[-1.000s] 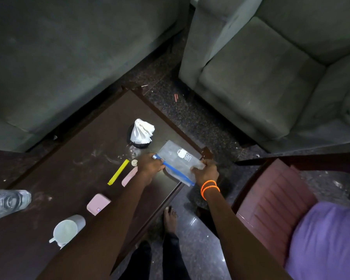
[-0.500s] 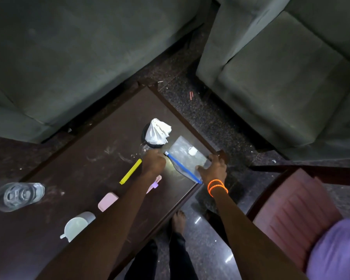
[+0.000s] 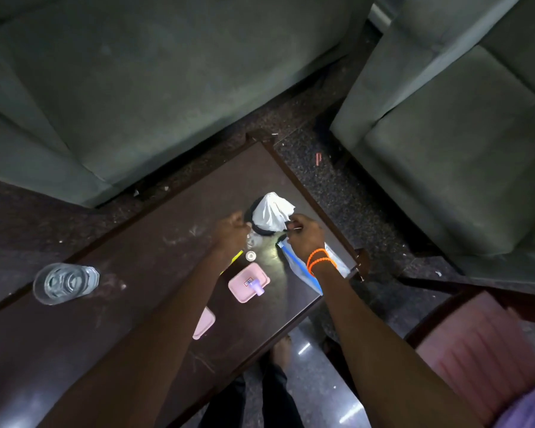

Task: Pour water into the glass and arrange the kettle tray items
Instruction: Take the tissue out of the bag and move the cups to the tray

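Note:
A glass [image 3: 65, 282] holding water stands on the left of the dark wooden table [image 3: 155, 248]. At the table's far right end stands a black holder stuffed with white tissue [image 3: 272, 211]. My left hand [image 3: 233, 233] has its fingers curled against the holder's left rim. From the other side, my right hand [image 3: 306, 239], with orange bands at the wrist, pinches the holder's right rim. A clear zip bag with a blue strip [image 3: 294, 267] lies flat under my right wrist. No kettle or tray is in view.
A pink box [image 3: 244, 285] with a small lilac piece on it lies between my forearms. A second pink case [image 3: 205, 322], a yellow strip [image 3: 238, 257] and a small round cap [image 3: 250, 255] lie nearby. Grey sofas stand behind and to the right, and a red chair [image 3: 476, 344] is at the lower right.
Both hands have let go of the zip bag, which now lies on the table, and have moved up to the tissue holder. The view has shifted right.

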